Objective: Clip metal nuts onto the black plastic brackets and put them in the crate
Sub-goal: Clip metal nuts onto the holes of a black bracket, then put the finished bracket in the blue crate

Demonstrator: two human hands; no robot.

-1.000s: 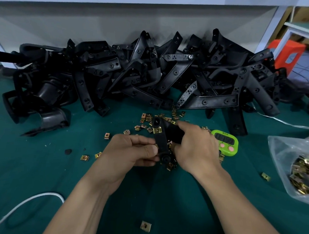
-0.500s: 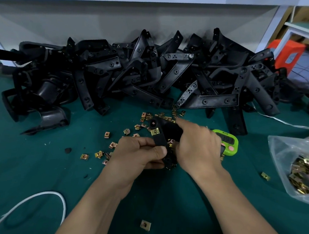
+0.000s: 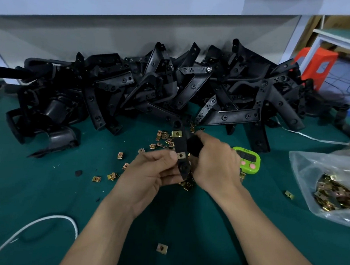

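Bracket (image 3: 180, 145), held above the worktop (image 3: 42, 185) with left hand (image 3: 152, 172) pinching and right hand (image 3: 213, 162) wrapped round it, had just gained a second nut (image 3: 181, 155) below the first nut (image 3: 177, 134); clipping judged nearly done.

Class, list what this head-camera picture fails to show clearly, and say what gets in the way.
Head view: part of the bracket lies under the right hand.
Head view: digits on the timer, too dark and small.
Head view: the bag of nuts, cut by the right edge.
Head view: no crate identifiable.
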